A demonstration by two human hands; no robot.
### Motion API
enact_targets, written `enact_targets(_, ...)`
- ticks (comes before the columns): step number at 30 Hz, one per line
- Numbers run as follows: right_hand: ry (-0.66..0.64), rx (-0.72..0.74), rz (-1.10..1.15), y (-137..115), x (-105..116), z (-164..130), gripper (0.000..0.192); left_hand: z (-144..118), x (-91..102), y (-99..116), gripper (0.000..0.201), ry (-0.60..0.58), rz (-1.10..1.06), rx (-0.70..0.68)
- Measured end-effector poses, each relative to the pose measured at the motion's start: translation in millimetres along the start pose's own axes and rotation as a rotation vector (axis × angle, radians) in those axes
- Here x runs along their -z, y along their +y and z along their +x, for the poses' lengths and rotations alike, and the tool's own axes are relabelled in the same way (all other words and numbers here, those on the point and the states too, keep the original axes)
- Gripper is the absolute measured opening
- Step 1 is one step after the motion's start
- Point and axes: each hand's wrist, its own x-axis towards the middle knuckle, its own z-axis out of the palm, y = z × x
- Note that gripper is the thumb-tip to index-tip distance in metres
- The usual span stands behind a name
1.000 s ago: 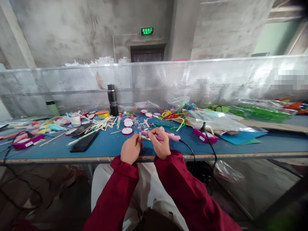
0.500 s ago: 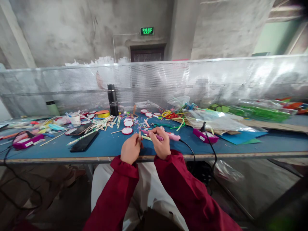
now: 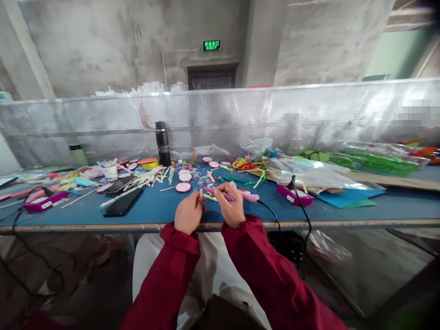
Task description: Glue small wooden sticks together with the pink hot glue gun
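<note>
Your left hand (image 3: 188,214) pinches a short wooden stick (image 3: 201,190) upright, just over the bench (image 3: 154,208) front edge. Your right hand (image 3: 231,208) is closed round a pink glue pen (image 3: 237,195), tip pointing left twd the stick; can't tell if tip and stick touch. Pen's black cord (image 3: 271,213) drops off the bench edge to the right. Round red-rimmed discs (image 3: 183,187) lie just behind the hands, black phone (image 3: 123,203) to the left, black flask (image 3: 162,143) stands upright further back. Loose sticks (image 3: 144,176) scattered left of centre.
</note>
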Motion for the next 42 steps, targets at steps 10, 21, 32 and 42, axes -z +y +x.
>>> enact_targets(10, -0.006, -0.013, 0.024, 2.1, -1.2, 0.4, 0.019, 1.3, 0.0, 1.0, 0.020, -0.004, 0.005, 0.006)
enact_targets(21, -0.012, -0.035, 0.028, 4.8, -1.0, -0.4, 0.018, 0.8, -0.4, 1.2, 0.018, 0.004, 0.024, 0.017)
enact_targets(32, -0.019, -0.040, 0.038, 6.2, -0.6, -0.7, 0.018, 1.5, -1.1, 0.7, 0.017, 0.006, 0.091, 0.007)
enact_targets(42, -0.003, -0.013, 0.024, 1.6, -1.4, -1.0, 0.018, 2.1, -2.5, 0.3, 0.017, 0.017, 0.124, 0.002)
